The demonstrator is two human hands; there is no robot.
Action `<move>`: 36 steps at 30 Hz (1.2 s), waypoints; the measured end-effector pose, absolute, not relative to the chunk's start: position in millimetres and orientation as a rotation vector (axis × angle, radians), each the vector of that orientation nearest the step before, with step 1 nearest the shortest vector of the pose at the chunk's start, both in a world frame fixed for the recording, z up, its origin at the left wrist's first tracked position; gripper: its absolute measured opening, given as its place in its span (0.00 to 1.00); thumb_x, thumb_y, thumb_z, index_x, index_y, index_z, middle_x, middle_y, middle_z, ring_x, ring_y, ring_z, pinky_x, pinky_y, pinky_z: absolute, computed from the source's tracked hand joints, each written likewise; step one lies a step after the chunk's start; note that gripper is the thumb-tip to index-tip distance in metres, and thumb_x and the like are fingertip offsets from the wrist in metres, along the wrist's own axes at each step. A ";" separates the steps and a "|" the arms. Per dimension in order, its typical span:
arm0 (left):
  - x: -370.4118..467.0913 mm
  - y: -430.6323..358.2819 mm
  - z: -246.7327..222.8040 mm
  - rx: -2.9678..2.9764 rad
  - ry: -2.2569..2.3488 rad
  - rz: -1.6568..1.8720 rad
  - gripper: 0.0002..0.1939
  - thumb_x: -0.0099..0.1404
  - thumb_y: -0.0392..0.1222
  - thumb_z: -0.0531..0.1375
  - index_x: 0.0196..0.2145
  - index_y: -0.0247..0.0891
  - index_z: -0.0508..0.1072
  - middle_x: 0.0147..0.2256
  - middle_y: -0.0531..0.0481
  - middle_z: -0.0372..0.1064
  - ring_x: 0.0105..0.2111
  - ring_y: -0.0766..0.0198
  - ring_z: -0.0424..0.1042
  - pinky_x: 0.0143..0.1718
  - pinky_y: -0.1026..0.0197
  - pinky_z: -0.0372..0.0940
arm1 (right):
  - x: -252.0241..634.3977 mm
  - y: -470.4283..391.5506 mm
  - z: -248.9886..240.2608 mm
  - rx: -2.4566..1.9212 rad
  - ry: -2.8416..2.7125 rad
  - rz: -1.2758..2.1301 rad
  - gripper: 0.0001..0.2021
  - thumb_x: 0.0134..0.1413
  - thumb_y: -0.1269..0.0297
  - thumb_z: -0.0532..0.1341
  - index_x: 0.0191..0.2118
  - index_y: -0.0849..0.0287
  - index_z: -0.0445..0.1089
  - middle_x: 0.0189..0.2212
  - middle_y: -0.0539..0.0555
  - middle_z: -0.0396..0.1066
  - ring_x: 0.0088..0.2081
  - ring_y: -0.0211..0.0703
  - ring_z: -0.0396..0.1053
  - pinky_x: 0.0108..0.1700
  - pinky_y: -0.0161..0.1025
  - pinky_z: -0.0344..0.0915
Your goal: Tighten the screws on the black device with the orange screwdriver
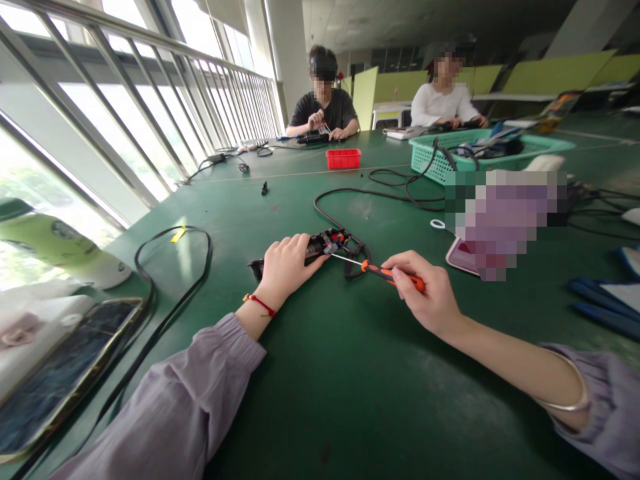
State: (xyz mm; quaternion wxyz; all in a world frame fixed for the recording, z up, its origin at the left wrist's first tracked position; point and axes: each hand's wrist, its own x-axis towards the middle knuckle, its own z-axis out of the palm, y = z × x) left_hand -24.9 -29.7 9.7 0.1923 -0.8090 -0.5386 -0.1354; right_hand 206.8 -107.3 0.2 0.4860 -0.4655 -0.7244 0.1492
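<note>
My left hand (287,267) is wrapped over a black device (316,247) lying on the green table, its fingers closed round the body. Small red, blue and grey parts and wires show at the device's right end, and a black cord runs from there. In my right hand (425,293) is an orange and black screwdriver (387,272), gripped by the handle. The screwdriver's thin metal shaft points left, and its tip reaches the open end of the device. Whether the tip sits in a screw is too small to tell.
A red bin (343,159) and a teal basket (435,160) with tools stand farther back. Black cables lie around. At right are a phone (463,257) and blue-handled pliers (605,307); at left, a bottle (60,243) and another phone (70,367). Two people sit across the table.
</note>
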 end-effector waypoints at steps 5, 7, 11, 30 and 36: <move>-25.1 -29.7 9.8 -2.268 -1.513 -0.369 0.22 0.64 0.60 0.48 0.38 0.38 0.66 0.35 0.45 0.71 0.36 0.56 0.70 0.32 0.58 0.57 | 210.9 -102.4 -0.9 -1.147 -1.628 0.407 0.07 0.57 0.64 0.53 0.33 0.58 0.66 0.18 0.46 0.62 0.18 0.33 0.59 0.21 0.33 0.55; -25.3 -29.7 10.0 -2.270 -1.514 -0.364 0.22 0.64 0.60 0.48 0.38 0.38 0.66 0.35 0.45 0.71 0.36 0.56 0.70 0.32 0.58 0.57 | 211.7 -101.3 -1.5 -1.153 -1.610 0.428 0.07 0.57 0.64 0.53 0.33 0.59 0.66 0.18 0.46 0.63 0.18 0.33 0.59 0.22 0.33 0.55; -25.7 -29.4 10.0 -2.269 -1.504 -0.375 0.22 0.64 0.60 0.48 0.38 0.38 0.65 0.35 0.46 0.71 0.36 0.56 0.70 0.32 0.58 0.57 | 211.8 -101.0 -1.5 -1.152 -1.603 0.447 0.07 0.57 0.64 0.53 0.32 0.59 0.66 0.17 0.45 0.62 0.18 0.33 0.58 0.21 0.33 0.54; -25.4 -28.7 9.6 -2.282 -1.525 -0.397 0.22 0.64 0.60 0.49 0.39 0.38 0.66 0.35 0.45 0.71 0.36 0.55 0.70 0.32 0.58 0.57 | 211.8 -100.5 -2.4 -1.174 -1.616 0.417 0.05 0.56 0.65 0.55 0.37 0.58 0.64 0.20 0.46 0.62 0.22 0.35 0.61 0.27 0.35 0.57; -26.3 -29.0 11.6 -2.295 -1.530 -0.401 0.22 0.64 0.60 0.49 0.39 0.38 0.66 0.35 0.45 0.71 0.35 0.55 0.70 0.32 0.57 0.56 | 209.1 -99.6 -1.0 -1.093 -1.633 0.375 0.15 0.48 0.72 0.58 0.44 0.56 0.60 0.26 0.46 0.62 0.27 0.36 0.63 0.33 0.37 0.61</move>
